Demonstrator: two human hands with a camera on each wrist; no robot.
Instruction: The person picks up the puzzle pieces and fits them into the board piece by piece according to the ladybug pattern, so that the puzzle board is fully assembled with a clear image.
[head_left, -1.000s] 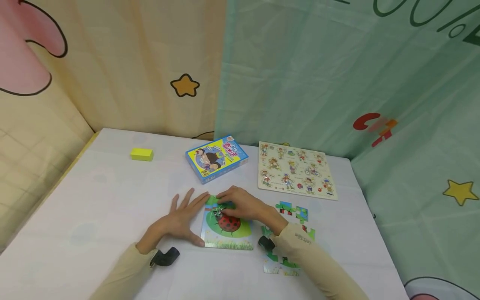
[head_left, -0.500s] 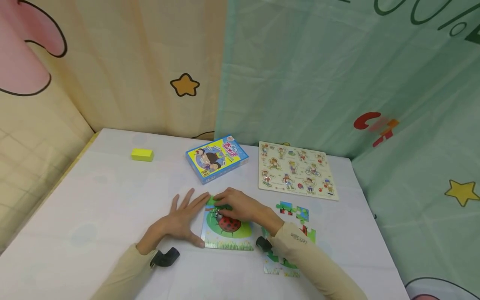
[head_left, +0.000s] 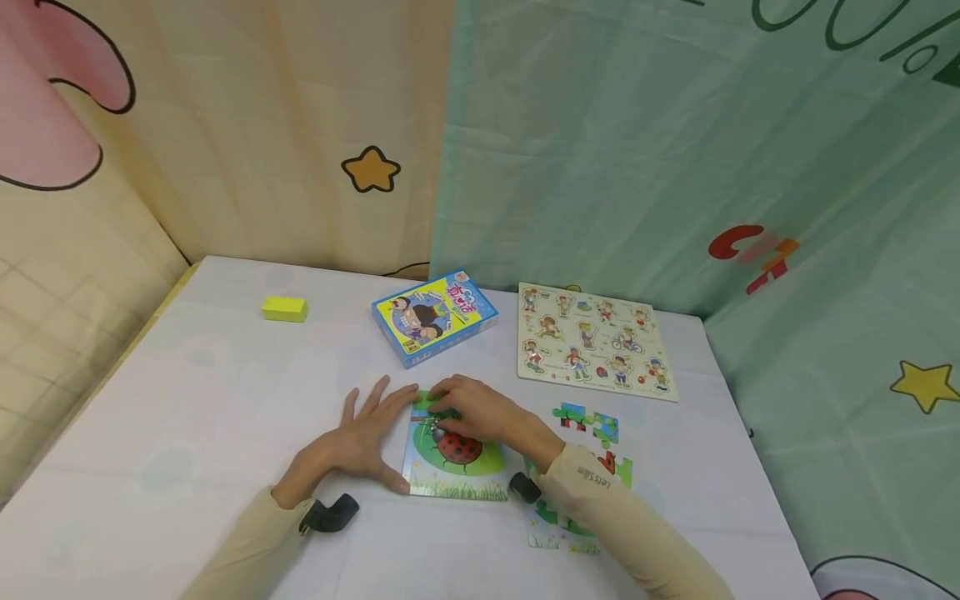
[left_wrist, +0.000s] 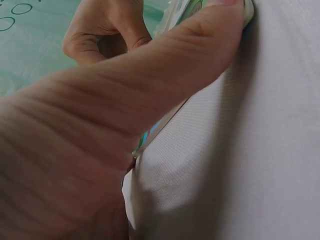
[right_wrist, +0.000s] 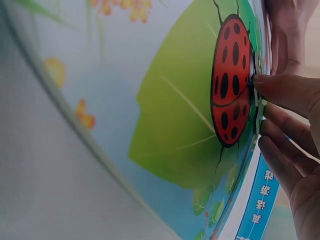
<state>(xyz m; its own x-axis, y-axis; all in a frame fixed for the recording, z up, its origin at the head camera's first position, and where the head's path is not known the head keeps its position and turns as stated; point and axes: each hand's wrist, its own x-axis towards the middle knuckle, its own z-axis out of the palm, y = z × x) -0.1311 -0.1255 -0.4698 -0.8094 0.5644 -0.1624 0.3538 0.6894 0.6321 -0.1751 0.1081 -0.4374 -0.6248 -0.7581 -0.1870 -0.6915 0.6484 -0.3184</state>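
Note:
A ladybug puzzle board [head_left: 459, 483] lies flat on the white table in the head view. My left hand [head_left: 363, 442] rests along its left side, fingers spread; the thumb reaches the lower left corner and the index finger the upper left one. Over the upper part of the board, my right hand [head_left: 480, 410] pinches a puzzle piece [right_wrist: 258, 82] between thumb and fingers, with the piece close against the board. Its dark green face shows partly in the head view. The right fingers hide some of the board's top.
Several loose puzzle pieces [head_left: 606, 427] lie right of the board, partly under the right forearm. Behind stand a blue and yellow box [head_left: 435, 317] and a wooden board with sports figures [head_left: 596, 342]. A yellow block [head_left: 284, 309] sits at the back left.
My right hand has shifted slightly left over the board's upper part, still pinching the puzzle piece. The left hand has stayed in place.

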